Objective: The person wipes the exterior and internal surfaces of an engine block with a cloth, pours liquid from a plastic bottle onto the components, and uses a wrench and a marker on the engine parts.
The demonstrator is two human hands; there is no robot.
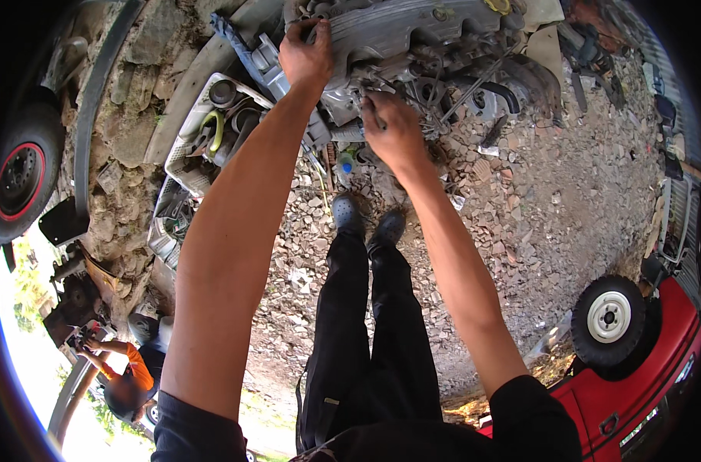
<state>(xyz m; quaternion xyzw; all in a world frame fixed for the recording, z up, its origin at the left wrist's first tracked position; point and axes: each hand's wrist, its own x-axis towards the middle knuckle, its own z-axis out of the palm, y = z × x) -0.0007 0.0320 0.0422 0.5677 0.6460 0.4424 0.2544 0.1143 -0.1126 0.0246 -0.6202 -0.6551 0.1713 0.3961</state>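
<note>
A grey metal car engine [396,35] with a ribbed cover fills the top of the view. My left hand [306,58] is at its left end, fingers curled against the engine's edge; what they grip is hidden. Lower on the near side, my right hand [391,127] is closed, with fingers bent in against the engine's side among hoses and small parts. Anything held in it is too small or covered to make out. A black curved hose [493,91] sticks out to the right of my right hand.
Several parts lie in a white crate [204,115] at left, one a yellow-green piece [214,129]. A blue-capped bottle [346,165] stands on gravel [550,200] near my shoes [349,212]. A red vehicle [635,385] is lower right, a person in orange [138,369] lower left.
</note>
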